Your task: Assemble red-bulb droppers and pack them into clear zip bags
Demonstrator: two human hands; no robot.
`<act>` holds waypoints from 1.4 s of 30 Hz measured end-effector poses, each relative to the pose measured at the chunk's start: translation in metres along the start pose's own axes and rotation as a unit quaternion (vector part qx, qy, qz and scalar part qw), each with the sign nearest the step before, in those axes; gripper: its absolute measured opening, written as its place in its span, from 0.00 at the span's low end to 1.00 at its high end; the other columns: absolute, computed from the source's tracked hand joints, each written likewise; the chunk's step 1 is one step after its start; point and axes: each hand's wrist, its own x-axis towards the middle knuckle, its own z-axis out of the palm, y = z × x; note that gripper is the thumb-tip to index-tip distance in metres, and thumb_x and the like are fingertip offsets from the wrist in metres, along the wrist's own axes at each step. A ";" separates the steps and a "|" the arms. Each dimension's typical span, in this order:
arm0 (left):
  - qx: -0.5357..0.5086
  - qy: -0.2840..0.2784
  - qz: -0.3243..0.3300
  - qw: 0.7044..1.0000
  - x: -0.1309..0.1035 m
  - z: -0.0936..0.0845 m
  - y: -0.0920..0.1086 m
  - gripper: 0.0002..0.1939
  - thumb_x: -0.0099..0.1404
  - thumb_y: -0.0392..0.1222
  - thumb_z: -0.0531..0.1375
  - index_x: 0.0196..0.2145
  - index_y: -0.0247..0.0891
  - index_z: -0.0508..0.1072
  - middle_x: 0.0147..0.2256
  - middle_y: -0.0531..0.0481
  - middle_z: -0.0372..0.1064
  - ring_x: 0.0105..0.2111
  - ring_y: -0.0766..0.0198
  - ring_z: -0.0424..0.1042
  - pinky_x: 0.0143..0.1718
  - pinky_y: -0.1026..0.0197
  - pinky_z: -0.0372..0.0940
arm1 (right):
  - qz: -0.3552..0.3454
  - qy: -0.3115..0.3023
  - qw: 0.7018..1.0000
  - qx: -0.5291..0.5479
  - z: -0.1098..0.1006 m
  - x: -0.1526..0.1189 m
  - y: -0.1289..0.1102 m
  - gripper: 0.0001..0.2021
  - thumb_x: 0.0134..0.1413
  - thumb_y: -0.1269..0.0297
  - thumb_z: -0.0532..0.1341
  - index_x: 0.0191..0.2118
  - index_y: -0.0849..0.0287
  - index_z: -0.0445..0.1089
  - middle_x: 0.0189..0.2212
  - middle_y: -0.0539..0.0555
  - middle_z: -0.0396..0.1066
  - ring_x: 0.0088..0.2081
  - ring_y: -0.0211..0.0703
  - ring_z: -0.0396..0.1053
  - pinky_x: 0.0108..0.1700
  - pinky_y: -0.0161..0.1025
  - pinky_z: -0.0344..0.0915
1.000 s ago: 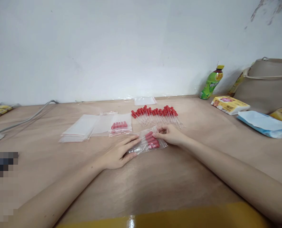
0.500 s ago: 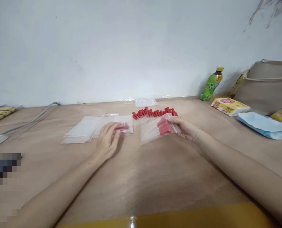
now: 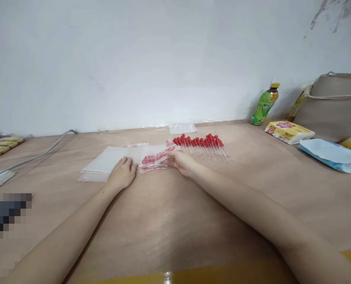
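My right hand (image 3: 183, 162) is closed on the edge of a clear zip bag (image 3: 169, 146) holding red-bulbed droppers. That bag is over a pile of filled bags (image 3: 149, 161), whose red bulbs show through the plastic. Whether it touches the pile I cannot tell. My left hand (image 3: 122, 172) lies with fingers apart between the filled pile and a stack of flat zip bags (image 3: 100, 163), holding nothing that I can see. Just beyond my right hand is a row of loose droppers (image 3: 205, 144), red bulbs towards the wall and clear stems towards me.
Near the wall lies another flat bag (image 3: 183, 128). To the right stand a green bottle (image 3: 264, 105), a yellow tissue pack (image 3: 289, 132), a blue and white packet (image 3: 331, 156) and a grey handbag (image 3: 335, 106). A grey cable (image 3: 52, 144) runs along the left.
My right hand has carried the bag of droppers leftwards to the filled pile. My left hand has drawn back to the left, off the filled bags.
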 end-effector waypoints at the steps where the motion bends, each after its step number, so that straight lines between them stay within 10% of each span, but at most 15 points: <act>1: 0.008 -0.003 -0.005 1.000 -0.001 -0.003 0.002 0.18 0.65 0.46 0.42 0.38 0.34 0.66 0.44 0.38 0.64 0.49 0.53 0.62 0.49 0.54 0.58 | 0.010 0.007 1.000 -0.026 0.002 0.001 0.005 0.06 0.45 0.75 0.60 0.28 0.61 0.61 0.25 0.49 0.68 0.24 0.31 0.67 0.29 0.29 0.69; 12: 0.083 -0.019 -0.063 0.994 -0.005 -0.015 0.008 0.20 0.64 0.42 0.42 0.30 0.34 0.71 0.36 0.37 0.71 0.36 0.47 0.70 0.33 0.53 0.62 | -0.044 0.069 0.989 -0.122 0.003 0.008 0.028 0.34 0.41 0.64 0.64 0.52 0.52 0.43 0.37 0.53 0.66 0.16 0.32 0.65 0.18 0.36 0.68; 21: -0.147 0.172 -0.244 0.943 0.004 -0.007 -0.009 0.20 0.63 0.44 0.43 0.31 0.35 0.73 0.29 0.43 0.73 0.33 0.53 0.71 0.30 0.58 0.61 | -0.071 0.047 0.961 -0.264 0.004 0.021 0.039 0.17 0.46 0.62 0.60 0.44 0.55 0.57 0.29 0.51 0.69 0.14 0.33 0.64 0.14 0.32 0.59; 26: -0.186 0.240 -0.237 0.923 0.000 -0.009 0.000 0.20 0.65 0.43 0.43 0.40 0.33 0.72 0.35 0.42 0.72 0.37 0.55 0.70 0.35 0.58 0.63 | -0.081 -0.006 0.952 -0.295 0.009 0.031 0.046 0.16 0.45 0.65 0.60 0.43 0.53 0.59 0.26 0.49 0.69 0.13 0.32 0.62 0.16 0.32 0.60; 33: -0.198 0.292 0.070 0.933 -0.022 -0.018 0.034 0.17 0.67 0.39 0.44 0.48 0.37 0.66 0.50 0.45 0.65 0.51 0.60 0.64 0.52 0.56 0.59 | -0.108 -0.017 0.938 -0.330 0.001 0.028 0.029 0.14 0.46 0.68 0.57 0.42 0.56 0.62 0.32 0.52 0.69 0.17 0.32 0.63 0.20 0.33 0.62; 37: -0.201 0.196 0.323 0.904 -0.032 -0.016 0.042 0.16 0.66 0.35 0.47 0.48 0.37 0.67 0.49 0.45 0.67 0.50 0.61 0.65 0.51 0.55 0.61 | -0.224 0.066 0.867 -0.441 -0.040 0.022 0.001 0.05 0.41 0.69 0.59 0.29 0.59 0.68 0.29 0.52 0.70 0.30 0.40 0.67 0.35 0.37 0.63; 42: -0.193 0.062 0.416 0.886 -0.040 -0.018 0.057 0.17 0.67 0.36 0.48 0.51 0.41 0.65 0.50 0.47 0.66 0.52 0.61 0.63 0.54 0.53 0.58 | -0.270 0.181 0.791 -0.518 -0.093 0.023 -0.030 0.09 0.44 0.70 0.54 0.32 0.60 0.70 0.30 0.53 0.71 0.34 0.41 0.67 0.39 0.38 0.62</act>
